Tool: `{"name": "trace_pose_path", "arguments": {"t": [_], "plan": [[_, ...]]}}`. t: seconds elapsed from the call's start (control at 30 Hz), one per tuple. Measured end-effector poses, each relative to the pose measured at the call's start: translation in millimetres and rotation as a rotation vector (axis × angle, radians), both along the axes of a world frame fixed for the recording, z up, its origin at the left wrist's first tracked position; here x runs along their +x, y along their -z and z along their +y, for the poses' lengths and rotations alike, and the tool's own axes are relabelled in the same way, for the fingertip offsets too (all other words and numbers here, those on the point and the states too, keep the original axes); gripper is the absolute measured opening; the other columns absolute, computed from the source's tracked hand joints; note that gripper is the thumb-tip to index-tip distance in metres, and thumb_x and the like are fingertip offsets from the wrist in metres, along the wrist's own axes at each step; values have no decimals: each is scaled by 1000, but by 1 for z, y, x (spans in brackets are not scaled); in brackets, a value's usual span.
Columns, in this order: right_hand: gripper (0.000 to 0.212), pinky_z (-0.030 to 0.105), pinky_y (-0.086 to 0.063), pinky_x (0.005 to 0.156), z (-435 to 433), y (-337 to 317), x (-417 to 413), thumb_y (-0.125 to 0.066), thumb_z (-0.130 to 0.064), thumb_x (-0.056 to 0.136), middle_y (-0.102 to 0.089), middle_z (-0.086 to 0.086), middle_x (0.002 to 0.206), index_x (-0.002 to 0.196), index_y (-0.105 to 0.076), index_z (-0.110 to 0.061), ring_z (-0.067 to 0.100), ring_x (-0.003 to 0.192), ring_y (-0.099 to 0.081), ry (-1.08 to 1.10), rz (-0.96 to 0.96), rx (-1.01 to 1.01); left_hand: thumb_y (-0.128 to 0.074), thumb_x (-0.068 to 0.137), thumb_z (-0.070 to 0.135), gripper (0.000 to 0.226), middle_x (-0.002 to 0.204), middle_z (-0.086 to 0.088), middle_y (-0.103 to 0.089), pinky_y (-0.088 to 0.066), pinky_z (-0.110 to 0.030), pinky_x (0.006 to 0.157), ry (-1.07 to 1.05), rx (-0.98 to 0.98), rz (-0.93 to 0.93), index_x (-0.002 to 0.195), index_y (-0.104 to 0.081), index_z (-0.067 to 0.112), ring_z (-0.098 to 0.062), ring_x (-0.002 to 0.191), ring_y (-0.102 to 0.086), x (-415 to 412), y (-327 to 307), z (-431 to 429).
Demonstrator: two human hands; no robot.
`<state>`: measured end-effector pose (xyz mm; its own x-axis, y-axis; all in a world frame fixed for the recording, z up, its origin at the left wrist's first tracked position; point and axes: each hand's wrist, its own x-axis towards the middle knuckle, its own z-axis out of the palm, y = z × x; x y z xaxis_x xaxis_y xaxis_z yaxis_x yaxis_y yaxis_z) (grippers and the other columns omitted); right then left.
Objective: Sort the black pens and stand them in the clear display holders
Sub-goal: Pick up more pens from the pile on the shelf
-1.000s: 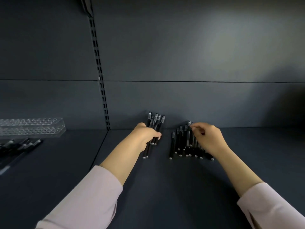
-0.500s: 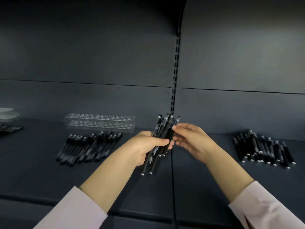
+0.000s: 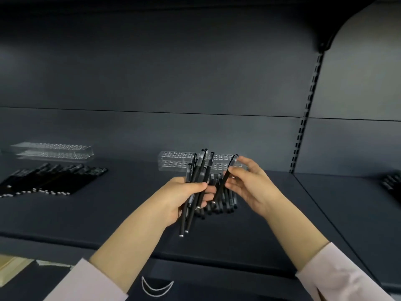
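Has carried the bundle of black pens (image 3: pixel 198 173) leftward along the shelf (image 3: pixel 108 213) in the last half second, away from the slotted upright (image 3: pixel 308 109) and up before a clear display holder (image 3: pixel 173 161); has also drawn a single pen (image 3: pixel 221 186) out of it. Clasps the bundle in the left hand (image 3: pixel 180 198), grip closed round the barrels, the pens near upright. Pinches the single pen in the right hand (image 3: pixel 251 185), grip closed on it between thumb and fingertips, just beside the bundle. Blocks the holder's middle from sight with both hands and the raised pens. Works above more loose pens (image 3: pixel 230 198) lying flat on the shelf, just in front of that holder. Leaves a second clear holder (image 3: pixel 52 149) well to the left, a row of pens (image 3: pixel 52 179) lying before it, and a further heap (image 3: pixel 392 183) at the far right beyond the upright. Wears pale sleeves (image 3: pixel 338 276) ending short of both wrists.
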<state>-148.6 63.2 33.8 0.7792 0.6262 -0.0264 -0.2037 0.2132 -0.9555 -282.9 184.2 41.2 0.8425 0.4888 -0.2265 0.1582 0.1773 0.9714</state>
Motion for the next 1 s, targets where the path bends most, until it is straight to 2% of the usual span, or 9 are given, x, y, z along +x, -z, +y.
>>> {"name": "trace_pose_path", "arguments": {"t": [0.07, 0.17, 0.53, 0.7, 0.8, 0.9, 1.0], "plan": [[46, 26, -57, 67, 15, -3, -4, -57, -4, 94, -65, 21, 116, 132, -46, -27, 21, 86, -63, -9, -23, -12, -60, 96, 9, 19, 99, -4, -77, -57, -25, 73, 3, 27, -3, 113, -67, 5, -12, 90, -73, -10, 0, 19], [47, 26, -57, 66, 43, -8, -9, -57, -3, 93, -65, 21, 115, 132, -47, -28, 20, 83, -62, -29, -35, -7, -58, 97, 11, 18, 101, -1, -76, -55, -27, 81, -23, 53, -18, 112, -67, 9, -11, 96, -72, -24, -1, 48], [49, 23, -56, 61, 177, -8, -51, -58, -1, 92, -59, 6, 87, 132, -45, -25, 12, 61, -56, -54, -85, -53, -64, 92, 8, 17, 99, -9, -76, -58, -18, 63, -262, -14, -101, 108, -69, 4, -9, 76, -73, -93, 7, 179], [49, 26, -55, 64, 252, -2, -84, -58, 0, 92, -61, 7, 90, 131, -44, -25, 14, 65, -57, -58, -80, -90, -66, 91, 8, 22, 97, -10, -76, -58, -18, 62, -294, -22, -113, 111, -68, 1, -11, 77, -74, -122, 7, 263], [48, 26, -56, 65, 297, 7, -105, -60, -2, 91, -64, 6, 86, 131, -45, -24, 12, 64, -60, -69, -113, -186, -64, 92, 7, 23, 96, -8, -77, -57, -17, 61, -274, -24, -110, 114, -66, 0, -10, 75, -74, -134, 6, 304], [51, 26, -57, 68, 335, 15, -124, -63, -4, 89, -62, 6, 82, 134, -45, -22, 12, 65, -62, -58, -162, -257, -64, 92, 10, 25, 96, -6, -77, -58, -20, 62, -228, -18, -113, 116, -66, 1, -9, 75, -73, -141, 7, 337], [51, 24, -58, 70, 363, 19, -139, -64, -7, 90, -60, 4, 79, 134, -44, -21, 12, 64, -62, -45, -225, -306, -64, 93, 16, 27, 98, 0, -77, -59, -30, 69, -183, -7, -87, 117, -66, 4, -11, 84, -72, -146, 11, 361]]}}
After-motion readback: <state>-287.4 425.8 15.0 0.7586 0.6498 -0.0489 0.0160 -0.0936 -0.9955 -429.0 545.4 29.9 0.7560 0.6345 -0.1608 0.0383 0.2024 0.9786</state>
